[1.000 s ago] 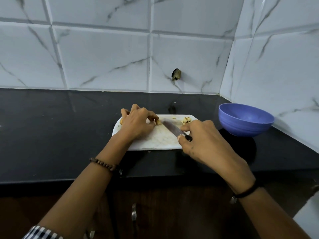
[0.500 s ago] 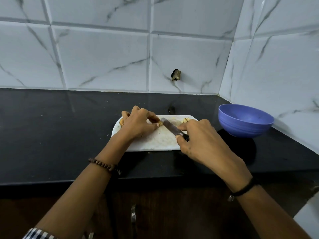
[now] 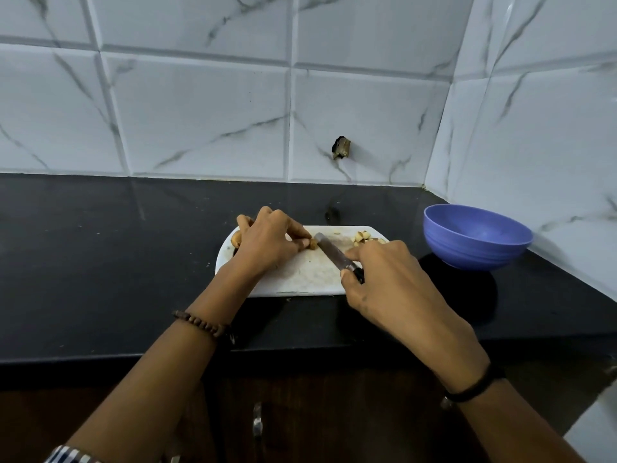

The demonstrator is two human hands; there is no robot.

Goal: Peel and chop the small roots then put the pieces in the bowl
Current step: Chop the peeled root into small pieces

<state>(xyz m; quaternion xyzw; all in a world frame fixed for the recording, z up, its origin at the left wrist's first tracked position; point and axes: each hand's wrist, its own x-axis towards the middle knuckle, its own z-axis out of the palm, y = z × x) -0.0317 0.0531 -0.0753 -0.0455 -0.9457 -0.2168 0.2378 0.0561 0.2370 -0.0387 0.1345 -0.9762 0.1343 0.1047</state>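
1. The left hand (image 3: 267, 242) rests on the left half of a white cutting board (image 3: 300, 277), fingers curled, its fingertips pinching a small yellowish root (image 3: 313, 244) against the board.
2. The right hand (image 3: 394, 282) grips the dark handle of a knife (image 3: 334, 253), with the forefinger stretched forward beside the blade.
3. The blade slants up and to the left across the board, and its tip lies right against the pinched root, just beside the left fingertips.
4. A brownish lump (image 3: 236, 239) peeks out behind the left hand at the board's left edge. It may be another root, though most of it is hidden.
5. A little heap of chopped pieces (image 3: 362, 236) sits at the far right corner of the board, just beyond the right forefinger. One pale scrap lies apart from it near the far edge.
6. A blue bowl (image 3: 474, 238) stands upright on the black countertop (image 3: 100, 262), to the right of the board and not touching it, near the corner of the wall. None of its contents can be made out from this angle.
7. The board lies flat on the countertop, near its front edge.
8. A brown beaded bracelet (image 3: 200, 324) circles the left wrist, and a black band (image 3: 474, 387) the right one.
9. White marbled tiles (image 3: 200, 121) cover the wall behind the counter and to its right. One tile has a small dark hole (image 3: 341, 148) above the board.
10. A metal cabinet handle (image 3: 257, 422) shows on the dark cabinet front below the counter edge, between the forearms.
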